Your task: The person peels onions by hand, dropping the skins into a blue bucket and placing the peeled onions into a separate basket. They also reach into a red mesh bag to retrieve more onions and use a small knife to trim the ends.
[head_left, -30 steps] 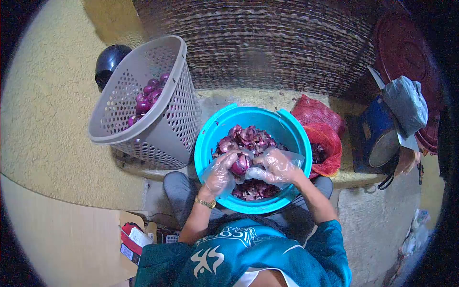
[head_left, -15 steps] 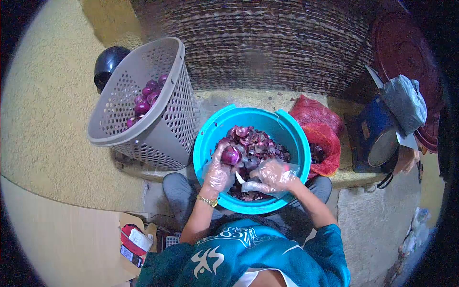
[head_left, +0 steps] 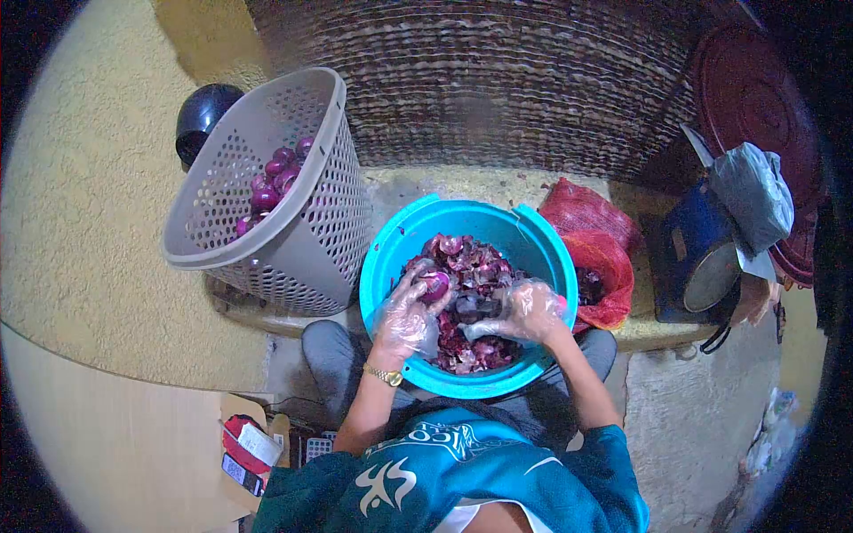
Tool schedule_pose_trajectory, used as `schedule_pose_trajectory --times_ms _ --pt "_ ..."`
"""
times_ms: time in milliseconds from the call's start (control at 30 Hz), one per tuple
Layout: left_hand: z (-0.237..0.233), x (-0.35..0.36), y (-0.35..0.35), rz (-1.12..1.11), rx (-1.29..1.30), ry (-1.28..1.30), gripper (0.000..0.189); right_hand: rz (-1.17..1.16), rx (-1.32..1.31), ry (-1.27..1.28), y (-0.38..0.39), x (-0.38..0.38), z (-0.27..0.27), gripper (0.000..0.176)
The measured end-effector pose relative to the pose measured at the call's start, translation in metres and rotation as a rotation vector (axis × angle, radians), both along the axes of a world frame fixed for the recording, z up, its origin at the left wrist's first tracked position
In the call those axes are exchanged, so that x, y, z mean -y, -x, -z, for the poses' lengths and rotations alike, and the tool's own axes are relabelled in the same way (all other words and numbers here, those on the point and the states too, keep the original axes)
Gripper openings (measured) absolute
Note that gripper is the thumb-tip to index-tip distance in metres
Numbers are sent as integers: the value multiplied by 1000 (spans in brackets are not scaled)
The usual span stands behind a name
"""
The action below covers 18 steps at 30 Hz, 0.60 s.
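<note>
My left hand (head_left: 406,313), in a clear plastic glove, holds a purple-red onion (head_left: 434,286) over the left side of a turquoise tub (head_left: 380,266). My right hand (head_left: 530,311), gloved too, is closed around a small knife whose pinkish handle end (head_left: 561,304) shows beside the palm; its blade is hard to make out against the peels. The right hand is over the right side of the tub, apart from the onion. Beneath both hands lies a heap of purple onion skins (head_left: 480,266), with some rounded pieces among them.
A tall grey perforated basket (head_left: 333,213) with several onions (head_left: 265,197) stands at left, a black bowl (head_left: 203,115) behind it. Right of the tub lie red mesh sacks (head_left: 609,266). Farther right is a blue scale-like box (head_left: 697,244) with a grey plastic bundle (head_left: 755,191) on top.
My right hand has shifted slightly up and right, away from the onion. My left hand has turned the onion, and its fingers now cover more of it.
</note>
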<state>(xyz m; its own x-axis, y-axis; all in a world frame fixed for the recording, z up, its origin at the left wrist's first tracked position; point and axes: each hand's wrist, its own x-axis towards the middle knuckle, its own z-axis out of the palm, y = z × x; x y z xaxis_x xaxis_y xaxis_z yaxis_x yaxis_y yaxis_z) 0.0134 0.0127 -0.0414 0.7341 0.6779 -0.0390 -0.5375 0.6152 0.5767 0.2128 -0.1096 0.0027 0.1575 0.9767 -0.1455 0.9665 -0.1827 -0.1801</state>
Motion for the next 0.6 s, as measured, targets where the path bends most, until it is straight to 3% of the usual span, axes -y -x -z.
schedule_pose_trajectory --times_ms 133,200,233,333,500,600 --pt "-2 3 -1 -9 -37 4 37 -14 -72 -272 7 4 -8 71" --pt "-2 4 -2 36 9 177 36 102 -350 -392 18 -3 -13 70" --pt "-1 5 -3 37 9 178 36 103 -350 -391 19 -4 -10 70" --pt "1 9 -3 69 32 81 34 -45 -387 -639 26 -10 -4 59" --pt "1 18 -2 -60 -34 -307 36 -32 -336 -697 30 -16 -2 61" --pt "20 11 -1 -35 -101 -150 38 -9 -394 -700 37 -19 5 64"
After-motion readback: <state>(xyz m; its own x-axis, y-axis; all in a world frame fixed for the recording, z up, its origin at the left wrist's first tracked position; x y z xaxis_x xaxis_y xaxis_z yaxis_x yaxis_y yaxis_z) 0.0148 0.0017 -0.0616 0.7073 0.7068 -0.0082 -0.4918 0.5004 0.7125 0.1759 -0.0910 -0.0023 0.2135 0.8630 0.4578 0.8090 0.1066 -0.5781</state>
